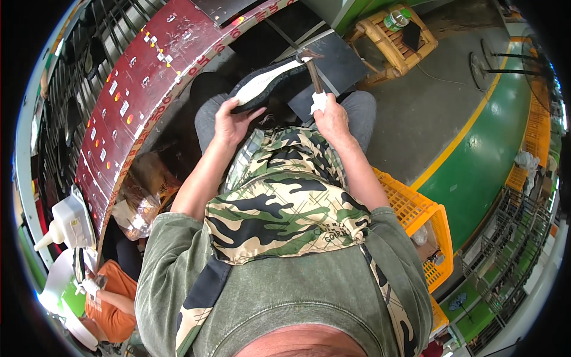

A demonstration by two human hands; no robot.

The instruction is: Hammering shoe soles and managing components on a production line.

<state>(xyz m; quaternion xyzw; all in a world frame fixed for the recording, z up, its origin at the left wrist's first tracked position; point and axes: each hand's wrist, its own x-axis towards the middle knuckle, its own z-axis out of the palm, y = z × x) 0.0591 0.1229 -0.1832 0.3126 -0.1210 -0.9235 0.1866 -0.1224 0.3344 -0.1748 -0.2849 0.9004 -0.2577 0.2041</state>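
My left hand point(233, 121) is closed round one end of a black shoe point(267, 83), held over my lap with its long white underside turned up. In my right hand point(332, 121) is a hammer point(316, 76), gripped where white wrapping covers its handle. The hammer's metal head lies at the far tip of the shoe; whether it touches cannot be made out. A camouflage apron point(285, 208) covers my front, and my knees are on either side below the shoe.
A dark red table point(128, 113) with stickers curves along the left. Ahead right stands a bamboo stool point(389, 44) bearing a bottle point(397, 19) and a dark flat object. A yellow crate point(437, 238) sits by my right elbow. Lower left, a person in orange point(116, 303) works.
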